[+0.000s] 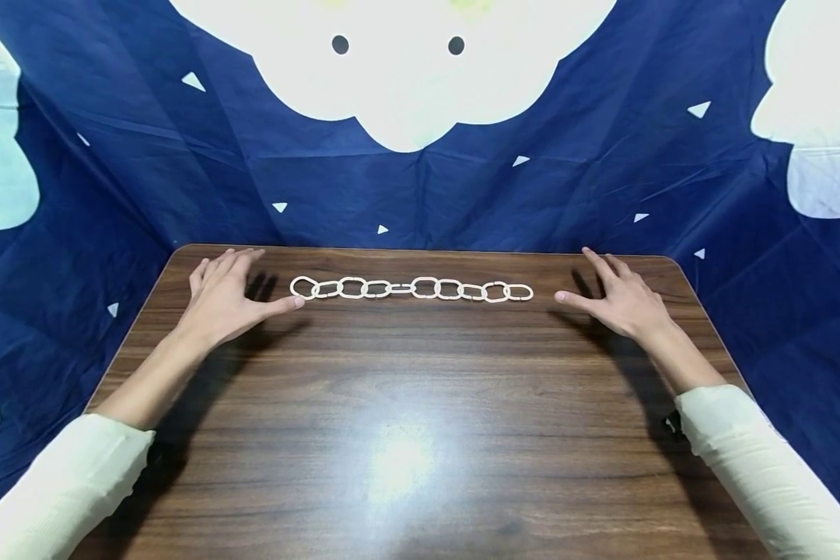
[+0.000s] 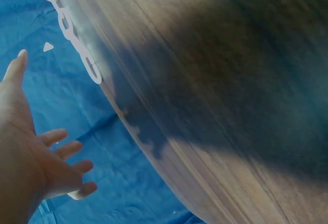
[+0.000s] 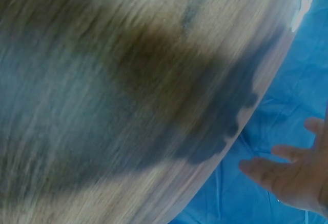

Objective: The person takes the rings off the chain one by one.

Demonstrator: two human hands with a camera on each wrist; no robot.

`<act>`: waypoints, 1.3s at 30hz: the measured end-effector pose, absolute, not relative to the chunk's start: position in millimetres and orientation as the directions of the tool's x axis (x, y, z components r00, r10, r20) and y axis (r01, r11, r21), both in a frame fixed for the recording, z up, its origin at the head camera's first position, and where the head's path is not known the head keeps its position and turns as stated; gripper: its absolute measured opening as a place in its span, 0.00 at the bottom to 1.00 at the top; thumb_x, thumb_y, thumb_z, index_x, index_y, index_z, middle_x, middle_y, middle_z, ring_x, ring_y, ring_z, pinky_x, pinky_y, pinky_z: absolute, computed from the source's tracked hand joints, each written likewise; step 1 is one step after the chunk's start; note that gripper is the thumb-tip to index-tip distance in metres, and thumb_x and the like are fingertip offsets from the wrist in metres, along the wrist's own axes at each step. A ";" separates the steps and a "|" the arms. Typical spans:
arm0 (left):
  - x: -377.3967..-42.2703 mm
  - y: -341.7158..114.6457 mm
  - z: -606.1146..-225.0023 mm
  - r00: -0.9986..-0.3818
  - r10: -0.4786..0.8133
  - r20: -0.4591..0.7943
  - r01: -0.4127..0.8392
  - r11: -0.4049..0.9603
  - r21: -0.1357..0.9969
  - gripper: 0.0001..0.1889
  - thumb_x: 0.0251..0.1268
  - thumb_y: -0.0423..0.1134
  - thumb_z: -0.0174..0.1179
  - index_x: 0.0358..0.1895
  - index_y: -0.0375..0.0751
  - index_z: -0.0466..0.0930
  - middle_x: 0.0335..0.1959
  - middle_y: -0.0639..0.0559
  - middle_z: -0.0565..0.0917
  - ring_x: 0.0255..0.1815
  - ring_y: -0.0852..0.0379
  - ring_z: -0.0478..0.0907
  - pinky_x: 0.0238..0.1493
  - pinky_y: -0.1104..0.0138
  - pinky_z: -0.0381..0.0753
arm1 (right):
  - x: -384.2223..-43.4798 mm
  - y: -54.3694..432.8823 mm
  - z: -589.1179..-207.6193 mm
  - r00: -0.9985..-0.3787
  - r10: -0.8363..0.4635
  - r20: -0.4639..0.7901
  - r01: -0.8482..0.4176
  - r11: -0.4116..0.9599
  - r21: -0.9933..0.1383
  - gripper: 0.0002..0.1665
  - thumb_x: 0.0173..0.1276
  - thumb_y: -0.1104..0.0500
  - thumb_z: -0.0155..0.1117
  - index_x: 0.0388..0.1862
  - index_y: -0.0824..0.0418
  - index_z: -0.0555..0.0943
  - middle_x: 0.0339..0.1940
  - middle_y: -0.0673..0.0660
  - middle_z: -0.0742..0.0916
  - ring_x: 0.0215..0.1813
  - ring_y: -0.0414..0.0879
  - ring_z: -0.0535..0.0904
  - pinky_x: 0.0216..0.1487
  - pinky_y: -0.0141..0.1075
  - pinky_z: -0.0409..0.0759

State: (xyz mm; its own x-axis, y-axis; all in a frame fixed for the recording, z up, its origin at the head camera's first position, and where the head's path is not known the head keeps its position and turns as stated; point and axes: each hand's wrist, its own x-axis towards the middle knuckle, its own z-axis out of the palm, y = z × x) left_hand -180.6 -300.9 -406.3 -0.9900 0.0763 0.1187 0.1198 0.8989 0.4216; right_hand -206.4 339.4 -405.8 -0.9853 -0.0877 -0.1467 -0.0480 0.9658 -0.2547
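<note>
A white chain of several oval plastic links (image 1: 425, 288) lies stretched sideways along the far part of the table. Off its left end, my left hand (image 1: 227, 299) hovers with fingers spread and nothing held; its thumb tip overlaps the end link in the head view. My right hand (image 1: 624, 299) is spread beyond the chain's right end, its thumb pointing toward the last link (image 1: 520, 292) with a gap between. In the left wrist view the chain (image 2: 65, 24) runs along the table's edge, apart from the spread hand (image 2: 43, 157). Only the chain's tip (image 3: 303, 6) shows in the right wrist view.
The dark wood-grain table (image 1: 406, 373) has rounded far corners and a glare spot near its middle. Right behind its far edge hangs a blue cloth (image 1: 406, 194) with white clouds and small triangles, which also closes off both sides.
</note>
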 end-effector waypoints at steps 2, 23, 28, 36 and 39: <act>-180.6 -299.8 -405.8 -0.989 0.083 0.125 0.128 0.898 0.420 0.63 0.56 0.76 0.78 0.86 0.38 0.67 0.85 0.31 0.71 0.87 0.25 0.60 0.86 0.24 0.42 | -206.5 337.9 -405.9 -0.985 -0.090 -0.147 -0.049 0.964 -0.261 0.70 0.71 0.11 0.56 0.98 0.39 0.42 0.94 0.75 0.55 0.88 0.85 0.55 0.69 0.90 0.66; -183.6 -274.5 -406.9 -0.986 0.155 0.062 0.167 0.896 0.411 0.58 0.61 0.75 0.76 0.80 0.32 0.72 0.81 0.29 0.75 0.86 0.29 0.67 0.89 0.29 0.48 | -206.4 330.3 -415.3 -0.974 -0.152 -0.170 -0.087 0.937 -0.339 0.72 0.70 0.17 0.67 0.95 0.59 0.55 0.91 0.80 0.60 0.89 0.82 0.58 0.83 0.80 0.63; -185.0 -269.0 -406.2 -0.984 0.166 0.061 0.176 0.893 0.415 0.57 0.62 0.75 0.76 0.80 0.32 0.73 0.81 0.30 0.76 0.85 0.29 0.67 0.88 0.30 0.49 | -206.7 328.7 -415.1 -0.970 -0.171 -0.175 -0.104 0.936 -0.336 0.72 0.70 0.18 0.69 0.94 0.59 0.57 0.91 0.78 0.61 0.90 0.80 0.57 0.84 0.79 0.61; -187.6 -259.6 -405.2 -0.982 0.181 0.054 0.186 0.884 0.429 0.56 0.63 0.74 0.76 0.80 0.32 0.74 0.80 0.29 0.76 0.86 0.29 0.67 0.88 0.31 0.51 | -208.0 326.6 -413.8 -0.966 -0.200 -0.160 -0.135 0.928 -0.348 0.68 0.71 0.20 0.72 0.93 0.59 0.60 0.90 0.78 0.64 0.89 0.80 0.59 0.84 0.78 0.62; -188.2 -256.3 -404.7 -0.982 0.179 0.064 0.188 0.875 0.445 0.55 0.63 0.73 0.76 0.80 0.32 0.74 0.80 0.29 0.77 0.86 0.28 0.67 0.88 0.31 0.53 | -209.1 325.6 -414.0 -0.965 -0.211 -0.157 -0.143 0.922 -0.359 0.67 0.72 0.21 0.71 0.93 0.60 0.60 0.90 0.78 0.64 0.89 0.80 0.59 0.84 0.78 0.61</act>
State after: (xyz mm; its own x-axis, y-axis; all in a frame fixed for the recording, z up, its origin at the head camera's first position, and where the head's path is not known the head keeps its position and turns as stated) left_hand -188.2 -256.3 -404.7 -0.9818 0.1787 0.0641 0.1884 0.8754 0.4451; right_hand -209.1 325.6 -414.0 -0.9649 -0.2105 -0.1572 -0.1428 0.9223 -0.3591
